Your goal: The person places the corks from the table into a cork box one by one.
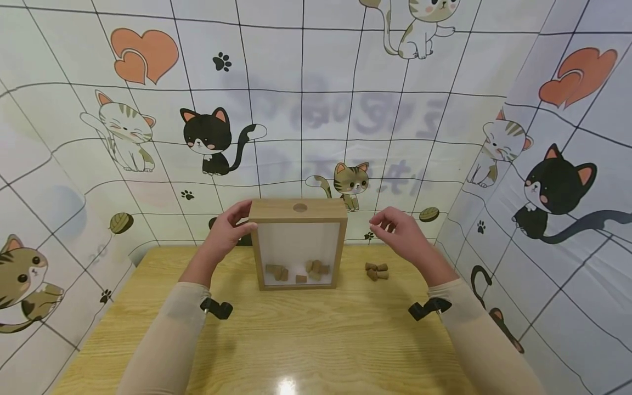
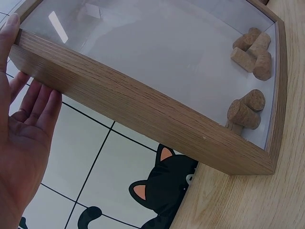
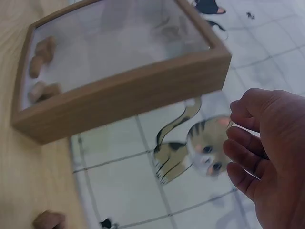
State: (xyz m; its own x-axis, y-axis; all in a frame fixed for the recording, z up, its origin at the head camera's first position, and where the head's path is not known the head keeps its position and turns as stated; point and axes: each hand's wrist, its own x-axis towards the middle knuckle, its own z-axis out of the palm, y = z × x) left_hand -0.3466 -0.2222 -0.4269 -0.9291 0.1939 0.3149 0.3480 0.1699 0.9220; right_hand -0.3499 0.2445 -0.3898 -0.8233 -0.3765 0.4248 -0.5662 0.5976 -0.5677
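Light wood-grain table (image 1: 306, 340) set against cat-print walls, upright wooden frame box (image 1: 298, 243) with clear front standing near its far edge, small cluster of loose corks (image 1: 377, 270) lying just beside the box's right

No legible text anywhere
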